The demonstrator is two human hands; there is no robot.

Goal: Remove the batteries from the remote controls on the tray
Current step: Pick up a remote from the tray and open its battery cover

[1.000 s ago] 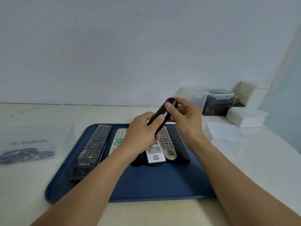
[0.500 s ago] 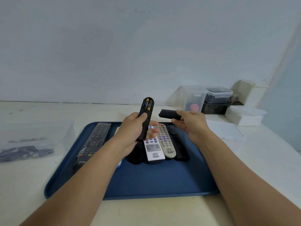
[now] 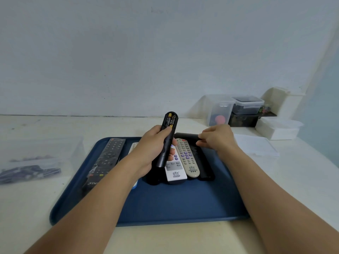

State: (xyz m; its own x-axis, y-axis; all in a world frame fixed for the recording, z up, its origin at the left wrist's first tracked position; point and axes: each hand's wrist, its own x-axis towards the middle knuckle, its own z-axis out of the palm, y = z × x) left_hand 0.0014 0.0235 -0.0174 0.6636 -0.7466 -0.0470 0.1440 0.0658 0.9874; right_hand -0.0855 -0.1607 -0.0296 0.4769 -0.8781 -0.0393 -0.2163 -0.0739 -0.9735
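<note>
- A slim black remote [image 3: 166, 142] stands nearly upright above the blue tray [image 3: 183, 204], its back turned to the camera and its battery bay uncovered, with the batteries [image 3: 169, 120] still seated at the top end.
- The left hand [image 3: 152, 151] wraps its fingers round the lower half of the remote, thumb pressed against the side just below the open bay; the grip looks firm.
- The right hand [image 3: 216, 138] pinches the loose black battery cover [image 3: 187, 136] between thumb and curled fingers, low over the far edge of the tray.
- Risk, as judged from here: the batteries sit exposed at the raised end, and a tip toward the camera could drop them among the remotes below, where they could roll out of easy reach.
- A second risk: with only the left hand on the remote, prying a battery out by thumb could twist the smooth casing loose.
- The cover could slide in behind the black remote [image 3: 205, 162] at the right of the row and be lost to view.
- Below lie a beige remote [image 3: 187, 158], a white remote [image 3: 174, 171] and a long dark remote [image 3: 108, 158], none yet shown opened.
- A clear bag [image 3: 34, 162] of dark items rests left of the tray; plastic boxes [image 3: 247, 105] stand far right.
</note>
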